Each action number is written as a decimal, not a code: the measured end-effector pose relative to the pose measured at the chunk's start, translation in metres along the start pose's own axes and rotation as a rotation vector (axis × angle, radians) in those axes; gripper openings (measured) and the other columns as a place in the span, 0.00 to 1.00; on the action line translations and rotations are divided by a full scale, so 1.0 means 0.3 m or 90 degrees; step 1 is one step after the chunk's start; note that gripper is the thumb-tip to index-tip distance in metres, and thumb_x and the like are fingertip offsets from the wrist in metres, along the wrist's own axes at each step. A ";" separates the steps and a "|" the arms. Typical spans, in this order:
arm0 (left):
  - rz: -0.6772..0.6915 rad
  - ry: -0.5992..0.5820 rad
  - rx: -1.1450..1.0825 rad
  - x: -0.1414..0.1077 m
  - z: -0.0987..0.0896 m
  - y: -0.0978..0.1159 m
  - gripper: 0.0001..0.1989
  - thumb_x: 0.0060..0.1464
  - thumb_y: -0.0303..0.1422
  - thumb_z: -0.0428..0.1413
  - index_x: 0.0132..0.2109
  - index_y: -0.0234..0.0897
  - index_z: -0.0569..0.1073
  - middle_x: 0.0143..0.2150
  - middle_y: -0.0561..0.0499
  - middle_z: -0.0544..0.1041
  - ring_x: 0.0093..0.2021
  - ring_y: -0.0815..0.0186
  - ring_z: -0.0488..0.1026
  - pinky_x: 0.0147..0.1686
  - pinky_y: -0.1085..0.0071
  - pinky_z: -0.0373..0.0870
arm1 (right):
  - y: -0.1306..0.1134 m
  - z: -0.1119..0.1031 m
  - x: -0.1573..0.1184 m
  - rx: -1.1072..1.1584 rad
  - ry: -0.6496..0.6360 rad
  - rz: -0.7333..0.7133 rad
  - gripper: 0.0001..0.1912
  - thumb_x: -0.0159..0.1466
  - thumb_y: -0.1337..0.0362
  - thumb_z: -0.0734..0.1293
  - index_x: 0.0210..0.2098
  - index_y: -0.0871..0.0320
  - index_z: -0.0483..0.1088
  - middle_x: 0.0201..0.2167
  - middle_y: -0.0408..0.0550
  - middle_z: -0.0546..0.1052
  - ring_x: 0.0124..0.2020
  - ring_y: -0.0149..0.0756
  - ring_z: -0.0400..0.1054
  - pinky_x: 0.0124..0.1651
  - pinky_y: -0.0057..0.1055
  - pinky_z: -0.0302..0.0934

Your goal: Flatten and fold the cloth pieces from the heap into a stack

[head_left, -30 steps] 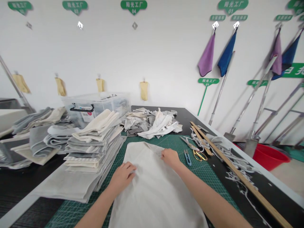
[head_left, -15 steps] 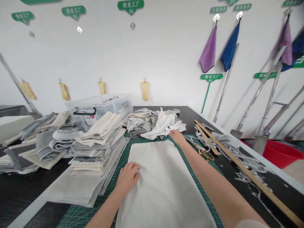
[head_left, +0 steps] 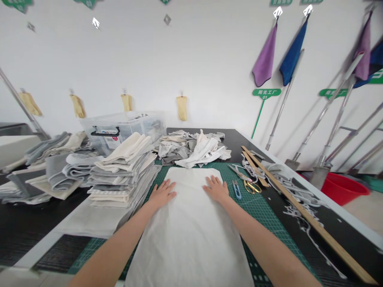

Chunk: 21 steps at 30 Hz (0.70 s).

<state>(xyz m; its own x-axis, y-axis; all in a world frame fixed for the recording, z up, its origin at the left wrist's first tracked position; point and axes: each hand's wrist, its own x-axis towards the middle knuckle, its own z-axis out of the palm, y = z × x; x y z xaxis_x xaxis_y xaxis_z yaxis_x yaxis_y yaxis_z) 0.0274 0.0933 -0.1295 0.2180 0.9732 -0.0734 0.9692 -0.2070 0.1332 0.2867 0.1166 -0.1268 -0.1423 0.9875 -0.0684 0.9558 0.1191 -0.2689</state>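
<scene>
1. Across the tabletop [head_left: 229, 139]: best to use the mat [head_left: 260, 207] as a flat base, its grid as a guide to straightness.
2. Cloth [head_left: 191, 223]: lying lengthwise on the mat, beside the stack [head_left: 119, 179] and just short of the scraps [head_left: 194, 147]. Smooth outward from the middle with light, even pressure, without dragging the far edge askew.
3. Left hand [head_left: 163, 193]: palm down, fingers spread, resting over the cloth's left edge, gripping nothing.
4. Right hand [head_left: 216, 189]: likewise flat and spread, near the far right corner.
5. Snips [head_left: 236, 189]: just beside the right hand; avoid knocking.
</scene>
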 end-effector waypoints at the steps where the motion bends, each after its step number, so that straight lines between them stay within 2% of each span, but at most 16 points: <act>1: -0.003 0.000 0.000 0.004 -0.004 -0.001 0.26 0.51 0.45 0.35 0.56 0.46 0.47 0.60 0.50 0.42 0.58 0.61 0.38 0.51 0.54 0.38 | -0.001 -0.005 0.003 0.010 0.002 0.003 0.28 0.57 0.50 0.47 0.55 0.53 0.43 0.58 0.49 0.41 0.57 0.42 0.31 0.51 0.52 0.25; 4: -0.033 -0.006 -0.004 -0.011 -0.020 -0.007 0.26 0.50 0.45 0.37 0.56 0.44 0.49 0.59 0.47 0.44 0.58 0.58 0.41 0.50 0.52 0.42 | -0.012 -0.034 -0.019 0.051 -0.004 -0.012 0.28 0.57 0.50 0.50 0.54 0.55 0.47 0.58 0.51 0.44 0.57 0.44 0.34 0.51 0.53 0.28; 6: -0.029 -0.001 -0.017 -0.053 -0.041 -0.017 0.26 0.49 0.44 0.40 0.55 0.42 0.52 0.59 0.46 0.47 0.57 0.56 0.44 0.50 0.54 0.44 | -0.011 -0.070 -0.077 0.084 -0.010 -0.035 0.26 0.57 0.51 0.51 0.53 0.54 0.49 0.57 0.50 0.47 0.57 0.42 0.38 0.52 0.50 0.33; 9: 0.067 0.030 -0.084 -0.180 -0.088 -0.040 0.25 0.49 0.42 0.42 0.54 0.40 0.56 0.58 0.48 0.49 0.56 0.61 0.46 0.52 0.62 0.47 | 0.013 -0.129 -0.250 0.168 -0.013 -0.122 0.23 0.59 0.54 0.48 0.52 0.51 0.52 0.54 0.44 0.56 0.53 0.31 0.50 0.52 0.33 0.45; 11: 0.131 0.026 -0.154 -0.299 -0.109 -0.051 0.23 0.50 0.41 0.41 0.53 0.42 0.57 0.56 0.50 0.54 0.55 0.64 0.50 0.53 0.65 0.47 | 0.036 -0.140 -0.407 0.281 -0.023 -0.236 0.21 0.58 0.54 0.51 0.49 0.53 0.58 0.49 0.45 0.63 0.49 0.33 0.56 0.50 0.31 0.50; 12: 0.147 0.007 -0.172 -0.362 -0.108 -0.051 0.22 0.50 0.42 0.41 0.53 0.44 0.57 0.55 0.51 0.57 0.54 0.64 0.53 0.53 0.64 0.46 | 0.046 -0.131 -0.487 0.281 -0.026 -0.261 0.20 0.57 0.54 0.54 0.47 0.51 0.60 0.48 0.45 0.64 0.49 0.35 0.56 0.50 0.32 0.50; 14: 0.184 -0.003 -0.172 -0.475 -0.073 -0.030 0.22 0.49 0.42 0.44 0.52 0.50 0.57 0.54 0.53 0.59 0.53 0.62 0.54 0.54 0.57 0.38 | 0.060 -0.083 -0.624 0.211 -0.052 -0.305 0.25 0.51 0.55 0.61 0.49 0.45 0.57 0.50 0.43 0.61 0.51 0.40 0.54 0.52 0.37 0.47; 16: 0.265 -0.010 -0.152 -0.555 0.002 0.026 0.25 0.46 0.42 0.48 0.53 0.55 0.55 0.55 0.54 0.56 0.53 0.61 0.54 0.54 0.55 0.37 | 0.067 -0.009 -0.712 0.130 -0.088 -0.314 0.26 0.52 0.61 0.61 0.50 0.39 0.53 0.53 0.40 0.55 0.52 0.42 0.51 0.53 0.43 0.43; 17: 0.334 -0.024 -0.138 -0.579 0.048 0.064 0.25 0.44 0.42 0.49 0.52 0.58 0.55 0.55 0.55 0.57 0.52 0.60 0.56 0.53 0.53 0.40 | 0.069 0.029 -0.737 0.097 -0.086 -0.294 0.27 0.52 0.63 0.60 0.50 0.37 0.50 0.54 0.39 0.53 0.53 0.44 0.50 0.52 0.45 0.43; 18: 0.365 -0.002 -0.114 -0.594 0.093 0.106 0.21 0.47 0.39 0.47 0.50 0.60 0.56 0.55 0.56 0.57 0.52 0.60 0.57 0.52 0.52 0.42 | 0.070 0.065 -0.752 0.072 -0.079 -0.273 0.29 0.52 0.64 0.60 0.51 0.37 0.49 0.54 0.39 0.52 0.53 0.44 0.49 0.52 0.47 0.44; 19: 0.364 0.041 -0.082 -0.601 0.134 0.146 0.19 0.49 0.36 0.45 0.50 0.61 0.57 0.54 0.56 0.57 0.52 0.59 0.57 0.51 0.50 0.44 | 0.070 0.097 -0.759 0.053 -0.064 -0.250 0.31 0.51 0.66 0.60 0.51 0.37 0.47 0.54 0.39 0.51 0.53 0.45 0.48 0.52 0.48 0.44; 21: 0.353 0.097 -0.033 -0.601 0.190 0.214 0.22 0.48 0.35 0.46 0.52 0.55 0.55 0.55 0.53 0.56 0.52 0.58 0.56 0.50 0.51 0.48 | 0.070 0.141 -0.761 0.039 -0.038 -0.226 0.36 0.47 0.68 0.61 0.52 0.39 0.47 0.54 0.39 0.50 0.53 0.46 0.48 0.52 0.49 0.43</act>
<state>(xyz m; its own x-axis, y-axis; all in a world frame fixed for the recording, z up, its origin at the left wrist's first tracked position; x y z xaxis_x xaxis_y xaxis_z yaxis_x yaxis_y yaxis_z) 0.0568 -0.1012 -0.1640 0.6690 0.7251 0.1632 0.7072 -0.6886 0.1603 0.3284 -0.1108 -0.1574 -0.4790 0.8777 -0.0165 0.8270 0.4449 -0.3436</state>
